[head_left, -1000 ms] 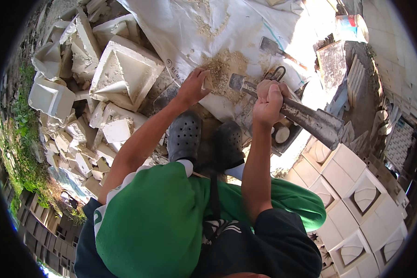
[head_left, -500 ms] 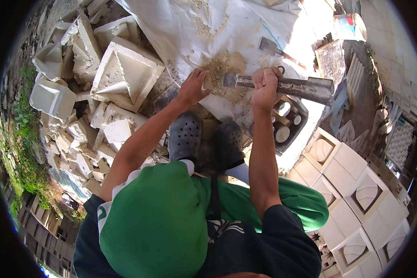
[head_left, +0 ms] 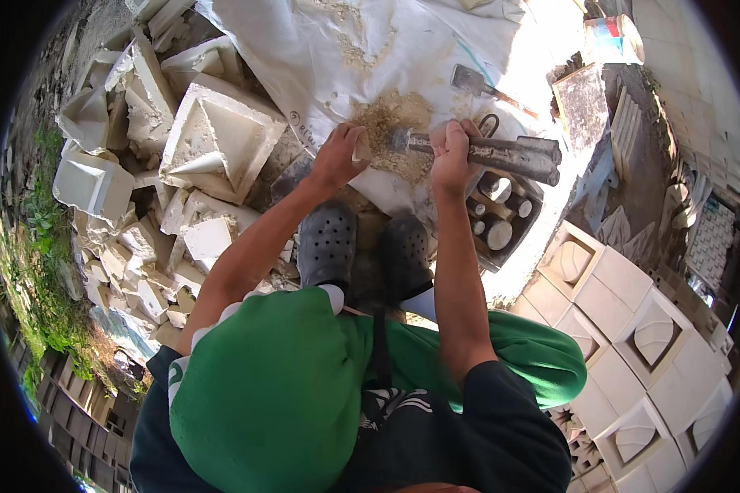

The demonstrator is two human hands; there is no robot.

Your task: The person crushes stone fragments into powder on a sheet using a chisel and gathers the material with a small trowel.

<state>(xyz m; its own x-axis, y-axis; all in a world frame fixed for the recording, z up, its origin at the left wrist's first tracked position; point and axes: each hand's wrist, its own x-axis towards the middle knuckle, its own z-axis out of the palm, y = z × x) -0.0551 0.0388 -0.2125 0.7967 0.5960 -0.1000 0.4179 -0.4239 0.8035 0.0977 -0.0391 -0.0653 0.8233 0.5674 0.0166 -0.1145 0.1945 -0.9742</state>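
Note:
My left hand (head_left: 339,158) is closed round a small pale block (head_left: 362,148), held over the edge of the white sheet (head_left: 304,49). Opposite it, my right hand (head_left: 452,156) grips a long, worn metal tool (head_left: 514,158), with a flat blade-like end pointing left and a thick tubular body out to the right. A small loop shows by the right fist; whether it belongs to the tool I cannot tell. The blade end lies close to the block, over a patch of beige crumbs (head_left: 399,111). A flat-headed hand tool (head_left: 470,80) rests farther up the sheet.
Broken pale cast blocks (head_left: 222,140) are heaped at the left. Beside my right forearm stands a dark crate (head_left: 526,230) of round-topped containers. Patterned cast blocks (head_left: 612,287) are stacked at the lower right. A bucket (head_left: 612,39) sits at the far right.
My right hand has shifted slightly left with the metal tool, whose far end has swung round and moved left. My left hand still holds the block, almost unmoved.

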